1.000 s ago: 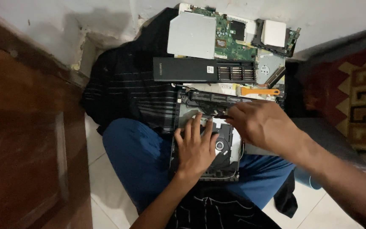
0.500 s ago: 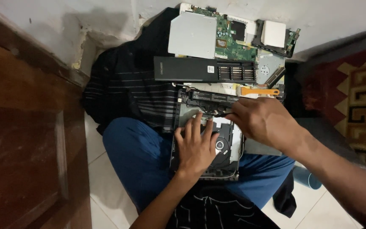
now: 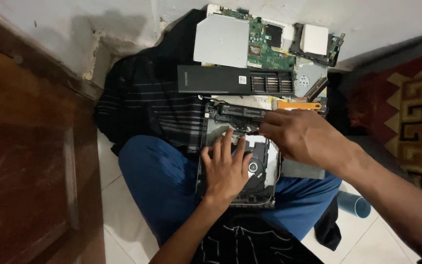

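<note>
Head view: opened laptop base rests on lap. Left hand lies flat, fingers spread, pressing chassis, gripping nothing. Right hand curled at battery edge just beyond left fingertips; pinch hidden, cannot tell. Chassis likely rigid, light, fragile inside; hold by outer edges.

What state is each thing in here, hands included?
Laptop base: opened, internals exposed, resting on the person's lap.
Left hand: flat on the base, fingers spread, holding nothing.
Right hand: fingers curled at the base's upper edge; its grip cannot be told.
Green circuit board: removed, lying by the wall.
Silver drive: out, lying flat.
Black battery bar: detached, lying on the striped cloth.
</note>
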